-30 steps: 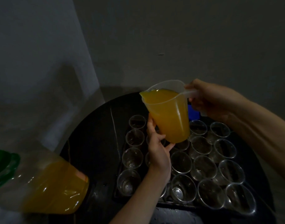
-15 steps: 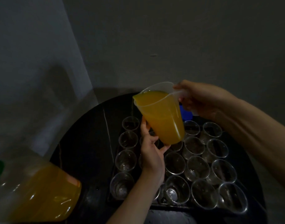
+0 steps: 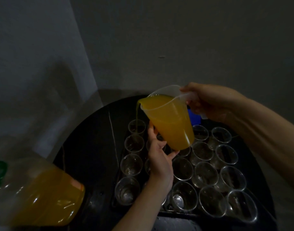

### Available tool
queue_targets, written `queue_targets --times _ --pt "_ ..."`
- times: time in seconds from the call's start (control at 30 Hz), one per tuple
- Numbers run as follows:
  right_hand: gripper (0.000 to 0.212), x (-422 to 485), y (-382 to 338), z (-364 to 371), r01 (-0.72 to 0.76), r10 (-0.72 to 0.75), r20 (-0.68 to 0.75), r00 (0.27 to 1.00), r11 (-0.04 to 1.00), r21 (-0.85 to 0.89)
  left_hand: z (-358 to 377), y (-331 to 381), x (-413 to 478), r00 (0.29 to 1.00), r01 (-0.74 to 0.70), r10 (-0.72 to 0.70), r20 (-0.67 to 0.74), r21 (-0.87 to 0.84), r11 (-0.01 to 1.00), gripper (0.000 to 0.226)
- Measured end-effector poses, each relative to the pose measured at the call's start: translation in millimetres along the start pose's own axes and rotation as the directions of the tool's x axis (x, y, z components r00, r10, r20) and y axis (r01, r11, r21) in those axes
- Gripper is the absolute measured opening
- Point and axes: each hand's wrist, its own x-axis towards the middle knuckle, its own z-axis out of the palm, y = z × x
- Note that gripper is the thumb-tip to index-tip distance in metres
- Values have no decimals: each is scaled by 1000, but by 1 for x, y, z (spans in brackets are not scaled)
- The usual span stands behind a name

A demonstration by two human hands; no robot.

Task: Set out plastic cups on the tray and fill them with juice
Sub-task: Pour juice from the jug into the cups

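The juice jug (image 3: 169, 120) is held tilted by its handle in the right hand (image 3: 209, 102) and propped low down by the straight fingers of the left hand (image 3: 159, 157). A thin stream (image 3: 136, 114) is poured into the far left cup (image 3: 137, 128) on the tray (image 3: 184, 215), which is crowded with clear cups (image 3: 204, 174). Bare bench (image 3: 89, 147) is left beside the tray's left edge. A juice bottle (image 3: 43, 194) is cut off at the lower left corner; a blue object (image 3: 195, 117) is mostly hidden behind the jug.

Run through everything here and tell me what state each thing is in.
Jug: tilted, pouring from its spout.
Far-left cup: upright, catching the juice stream.
Other cups: upright, empty.
Big bottle: partly full of juice.
Right hand: grips the jug's handle.
Left hand: steadies the jug's base.
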Motion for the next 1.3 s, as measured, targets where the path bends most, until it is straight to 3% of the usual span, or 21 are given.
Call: queue_targets --times 0.47,0.77,1.3 --pt "19 -5 -2 0 -4 5 -22 1000 1000 11 2 0 -2 1000 8 -8 2 5 1000 74" --pt "17 0 0 2 -18 19 -25 1000 1000 25 1 1 -5 1000 21 -21 -23 22 1000 62" --pt "21 2 2 2 -23 23 6 1000 1000 6 -3 2 -7 999 36 -36 11 28 999 78"
